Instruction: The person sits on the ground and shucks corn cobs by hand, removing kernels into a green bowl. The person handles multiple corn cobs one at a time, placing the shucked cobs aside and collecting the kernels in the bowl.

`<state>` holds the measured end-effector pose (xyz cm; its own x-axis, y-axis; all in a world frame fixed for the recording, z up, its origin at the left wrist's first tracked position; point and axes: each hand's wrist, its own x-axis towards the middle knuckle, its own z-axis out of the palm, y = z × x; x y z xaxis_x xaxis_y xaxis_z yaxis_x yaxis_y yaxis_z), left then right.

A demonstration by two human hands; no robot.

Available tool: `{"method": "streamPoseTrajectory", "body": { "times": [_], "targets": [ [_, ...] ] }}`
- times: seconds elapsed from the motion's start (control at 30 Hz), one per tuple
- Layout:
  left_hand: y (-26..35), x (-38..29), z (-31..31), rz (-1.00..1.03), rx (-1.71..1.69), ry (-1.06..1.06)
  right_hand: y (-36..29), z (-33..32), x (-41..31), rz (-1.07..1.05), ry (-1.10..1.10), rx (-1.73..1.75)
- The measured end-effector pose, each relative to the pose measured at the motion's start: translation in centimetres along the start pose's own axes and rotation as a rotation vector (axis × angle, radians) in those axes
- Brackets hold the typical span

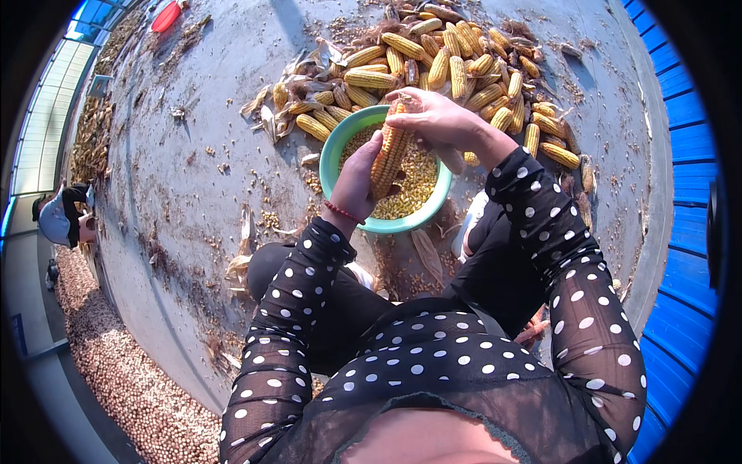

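Observation:
Both my hands are on one ear of dried corn (392,152), tilted above a green plastic basin (400,225). My left hand (360,177) grips its lower part, the thumb along the side. Around the upper end are the fingers of my right hand (437,119); the underside of that hand is partly hidden. Loose yellow kernels (413,184) lie in the basin, which stands on the concrete floor between my legs. A large heap of husked corn ears (458,75) rises just beyond the basin's far rim.
Dry husks (428,255) and scattered kernels litter the concrete floor (191,174). A red basin (166,16) lies far off at upper left. At left a person (61,214) bends near a long pile (110,342). A blue corrugated wall (690,232) runs along the right.

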<state>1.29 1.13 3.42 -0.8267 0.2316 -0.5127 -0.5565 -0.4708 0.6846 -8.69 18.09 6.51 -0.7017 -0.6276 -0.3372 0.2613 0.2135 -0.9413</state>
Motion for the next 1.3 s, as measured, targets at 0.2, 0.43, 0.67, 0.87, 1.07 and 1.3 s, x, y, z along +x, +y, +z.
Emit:
{"method": "streamPoseTrajectory", "body": {
  "times": [0.2,0.43,0.67,0.87,1.07,1.3],
  "targets": [
    [-0.6,0.4,-0.2,-0.028,-0.009,0.052,0.7,0.3,0.4,-0.02,0.022,-0.095],
    [-0.5,0.0,0.0,-0.052,-0.124,-0.103,0.3,-0.9,0.3,-0.001,0.016,-0.047],
    [-1.2,0.7,-0.9,-0.022,-0.018,-0.078,2.1,0.2,0.8,-0.08,0.105,-0.204],
    [-1.0,0.5,-0.9,-0.053,-0.063,-0.071,2.4,0.2,1.3,-0.144,0.073,-0.24],
    [-0.2,-0.4,0.4,0.019,0.04,-0.048,2.0,-0.2,1.1,-0.122,0.117,-0.26],
    [-0.4,-0.3,-0.1,0.038,0.128,0.004,3.5,0.2,1.6,-0.096,0.114,-0.311]
  ]
}}
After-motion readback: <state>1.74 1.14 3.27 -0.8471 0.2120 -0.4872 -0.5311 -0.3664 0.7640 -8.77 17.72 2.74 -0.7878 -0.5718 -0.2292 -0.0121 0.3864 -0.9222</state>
